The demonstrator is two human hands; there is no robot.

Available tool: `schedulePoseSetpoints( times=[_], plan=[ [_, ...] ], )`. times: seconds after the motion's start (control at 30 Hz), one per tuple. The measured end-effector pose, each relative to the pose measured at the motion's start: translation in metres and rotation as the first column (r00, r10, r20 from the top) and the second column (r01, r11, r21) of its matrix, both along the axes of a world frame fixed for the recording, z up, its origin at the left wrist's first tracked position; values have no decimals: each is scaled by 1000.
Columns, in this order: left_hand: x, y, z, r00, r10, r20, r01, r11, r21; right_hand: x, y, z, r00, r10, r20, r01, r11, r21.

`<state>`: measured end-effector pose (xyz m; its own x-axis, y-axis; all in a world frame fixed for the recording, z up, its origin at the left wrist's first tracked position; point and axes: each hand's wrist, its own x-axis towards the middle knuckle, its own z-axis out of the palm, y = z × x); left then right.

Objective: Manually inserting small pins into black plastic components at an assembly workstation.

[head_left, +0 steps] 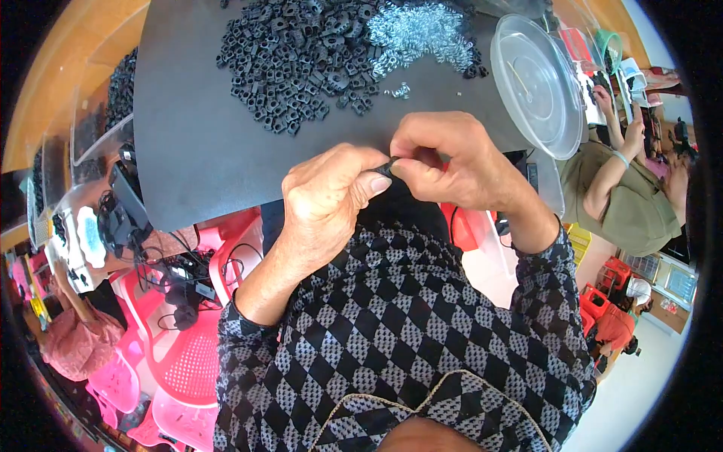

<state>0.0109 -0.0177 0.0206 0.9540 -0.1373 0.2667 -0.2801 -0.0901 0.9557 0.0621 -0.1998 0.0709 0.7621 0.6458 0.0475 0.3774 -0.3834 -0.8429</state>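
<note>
Over the near edge of a dark grey table (196,166), my left hand (324,192) and my right hand (456,158) meet fingertip to fingertip. Between them is a small black plastic piece (386,166), mostly covered by the fingers. My left thumb and forefinger pinch it from one side, and my right thumb and forefinger pinch it from the other. Beyond the hands lies a heap of small black plastic pieces (294,64) with openings in them. Touching its right side is a pile of tiny shiny metal pieces (418,34), with a few scattered nearer me.
A round clear plastic lid (538,83) lies at the table's right edge. Clear bins with black pieces (120,94) stand at the left. Pink plastic chairs (188,361) and tangled black cables (139,248) are lower left. Another person (621,188) works at the right.
</note>
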Motion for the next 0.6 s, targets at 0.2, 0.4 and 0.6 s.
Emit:
schedulePoseSetpoints(
  times=[0.2, 0.4, 0.6],
  plan=[
    [3, -1, -2, 995, 70, 65, -71, 997, 9, 1, 8, -14, 923, 4, 384, -37, 996, 79],
    [-1, -3, 2, 992, 115, 52, -119, 989, 83, -3, 11, -16, 866, -11, 501, -11, 999, 41],
    [3, -3, 4, 997, 71, -11, -71, 996, -48, -2, 5, -12, 983, -92, 158, 62, 981, 182]
  ],
)
